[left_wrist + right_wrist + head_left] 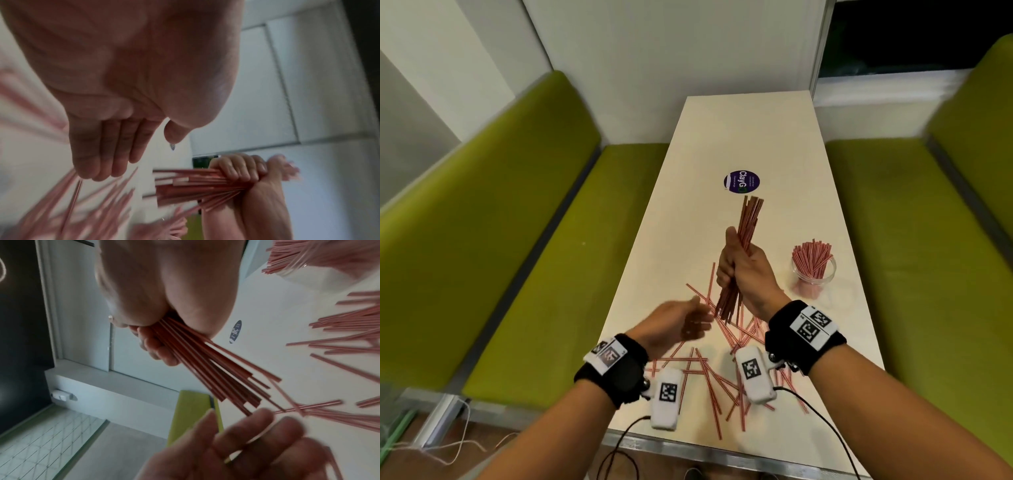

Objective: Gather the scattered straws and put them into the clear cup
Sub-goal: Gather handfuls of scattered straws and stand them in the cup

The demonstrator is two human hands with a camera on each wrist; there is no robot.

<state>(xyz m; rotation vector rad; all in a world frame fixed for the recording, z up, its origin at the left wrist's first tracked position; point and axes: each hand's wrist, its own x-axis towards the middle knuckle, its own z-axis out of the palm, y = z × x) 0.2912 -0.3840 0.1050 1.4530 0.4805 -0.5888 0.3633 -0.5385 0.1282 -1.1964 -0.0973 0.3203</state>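
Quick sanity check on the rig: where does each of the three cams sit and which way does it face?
Head: on the head, looking forward and down at the table; both forearms, left hand, right hand, clear cup.
Left wrist: under the left wrist, looking along the palm and fingers toward the right hand's straw bundle.
Right wrist: under the right wrist, looking along the bundle toward the open left hand; round sticker behind.
Shared: both wrist views show the bundle.

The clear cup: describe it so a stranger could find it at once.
Start at the long pale table between the green benches. The clear cup stands near the table's right edge, right of the right hand gripping a bundle of straws. Unlike the scattered straws lying flat, its straws stand upright, fanned out.
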